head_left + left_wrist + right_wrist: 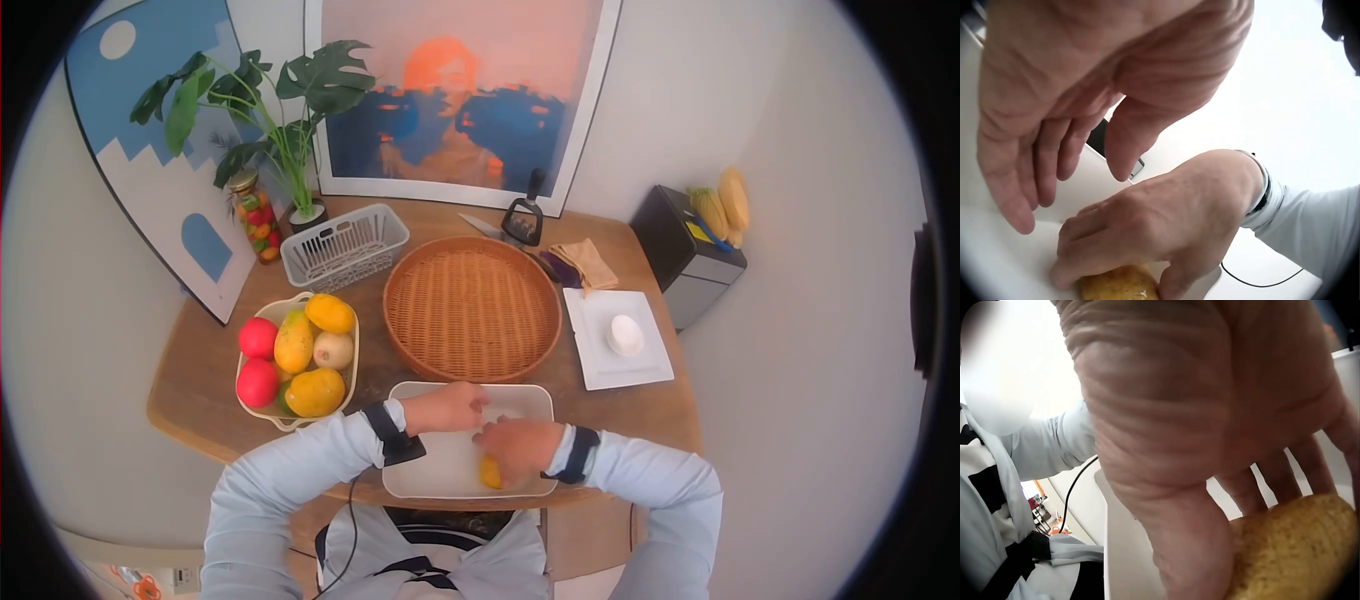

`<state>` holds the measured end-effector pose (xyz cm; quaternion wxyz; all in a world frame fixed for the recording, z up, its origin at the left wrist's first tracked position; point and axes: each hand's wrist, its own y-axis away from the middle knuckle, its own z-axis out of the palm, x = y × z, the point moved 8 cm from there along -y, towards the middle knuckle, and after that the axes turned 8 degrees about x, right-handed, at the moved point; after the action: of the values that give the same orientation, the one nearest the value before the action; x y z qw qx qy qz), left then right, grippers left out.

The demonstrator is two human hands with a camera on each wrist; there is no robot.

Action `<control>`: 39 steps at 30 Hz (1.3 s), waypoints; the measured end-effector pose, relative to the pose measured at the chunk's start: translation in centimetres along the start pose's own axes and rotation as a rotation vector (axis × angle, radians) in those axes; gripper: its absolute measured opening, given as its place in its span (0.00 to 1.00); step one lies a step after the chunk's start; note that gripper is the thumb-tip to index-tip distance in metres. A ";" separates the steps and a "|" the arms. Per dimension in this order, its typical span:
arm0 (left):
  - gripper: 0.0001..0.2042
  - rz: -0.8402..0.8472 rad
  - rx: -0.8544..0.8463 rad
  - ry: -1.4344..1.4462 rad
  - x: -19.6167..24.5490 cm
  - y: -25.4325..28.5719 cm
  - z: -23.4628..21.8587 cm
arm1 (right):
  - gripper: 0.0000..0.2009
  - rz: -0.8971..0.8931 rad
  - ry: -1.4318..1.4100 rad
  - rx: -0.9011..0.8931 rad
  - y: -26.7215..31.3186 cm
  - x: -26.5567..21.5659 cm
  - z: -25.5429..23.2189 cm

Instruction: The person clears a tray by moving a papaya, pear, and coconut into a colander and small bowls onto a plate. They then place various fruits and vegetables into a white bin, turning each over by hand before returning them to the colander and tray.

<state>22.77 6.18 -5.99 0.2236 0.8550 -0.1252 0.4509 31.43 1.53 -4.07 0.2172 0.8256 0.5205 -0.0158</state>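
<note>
My right hand is down in a white rectangular tray, its thumb and fingers curled round a yellow-brown potato. Brown specks cover the potato's skin, and the back of the hand hides part of it in the left wrist view. Beside it, over the far half of the tray, my left hand hangs palm down with loosely bent fingers and nothing in them. The fingertips of both hands come close together in the head view.
A round wicker basket stands just behind the tray. On the left, a cream basket holds several red and yellow fruits, with a grey plastic basket behind it. To the right lies a white square plate bearing a small white round thing.
</note>
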 end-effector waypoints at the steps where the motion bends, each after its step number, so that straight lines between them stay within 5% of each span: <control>1: 0.22 -0.022 -0.001 0.076 -0.5 -0.1 0.2 | 0.26 0.022 -0.021 -0.063 -0.3 -0.2 -0.2; 3: 0.21 -0.090 0.012 0.229 -0.4 0.3 0.1 | 0.26 0.064 -0.062 -0.191 -0.9 -0.5 -1.3; 7: 0.20 -0.195 0.065 0.479 0.5 2.2 -0.6 | 0.29 0.124 -0.446 0.258 -4.0 4.4 0.2; 10: 0.20 -0.199 0.055 0.538 0.5 2.4 -0.3 | 0.30 0.086 -0.292 0.042 -1.6 0.4 -1.6; 13: 0.19 -0.195 0.065 0.627 0.5 2.2 0.5 | 0.30 -0.038 -0.145 0.134 -2.5 -1.2 0.3; 17: 0.19 -0.126 0.066 0.735 -0.2 1.4 1.1 | 0.27 0.040 -0.154 0.048 -3.6 -0.1 1.3; 20: 0.14 -0.037 0.095 0.660 -1.4 0.9 0.6 | 0.21 0.136 -0.352 0.148 -3.7 2.7 0.2; 26: 0.19 0.122 0.031 -0.184 0.4 1.7 0.7 | 0.16 0.254 -0.327 0.170 -2.8 3.8 -1.7; 29: 0.20 0.254 0.066 -0.172 2.9 3.2 0.7 | 0.18 0.261 -0.091 0.199 -2.3 4.0 -3.2; 32: 0.22 0.116 -0.074 -0.453 1.0 1.2 3.1 | 0.22 -0.016 -0.404 0.319 -2.0 2.3 -1.8; 35: 0.21 0.089 -0.242 -0.561 1.7 2.0 3.9 | 0.24 0.102 -0.241 -0.107 -1.3 1.4 -0.7; 39: 0.20 -0.041 -0.270 -0.621 0.9 1.8 3.6 | 0.24 0.212 -0.314 0.019 -1.7 5.8 1.7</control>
<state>25.08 2.78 -6.53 0.2950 0.9166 -0.2287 0.1436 32.88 6.45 -7.63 0.2885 0.8651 0.3903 -0.1267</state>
